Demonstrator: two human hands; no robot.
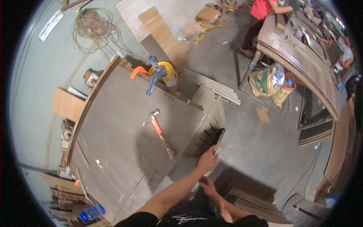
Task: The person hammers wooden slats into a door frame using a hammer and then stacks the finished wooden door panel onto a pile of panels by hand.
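Observation:
My left hand (207, 160) reaches forward past the table's right edge. Its fingers are closed on the near end of a narrow board (221, 137) with dark slots beside it. Closer to my body is my right hand (207, 187), its fingers loosely bent and apart, with no held thing visible. A claw hammer (160, 132) with an orange and black handle lies on the grey worktable (113, 113), left of both hands. Pale boards (208, 99) are stacked just beyond the slotted one. Blur hides the finer detail of the left fingertips.
A yellow bucket (168, 70) with tools stands at the table's far edge, an orange tool (139, 72) beside it. Stacked dark panels (253, 204) lie at lower right. Full sacks (261, 82) sit under another workbench (291, 56), where people work. A blue bottle (92, 213) is at lower left.

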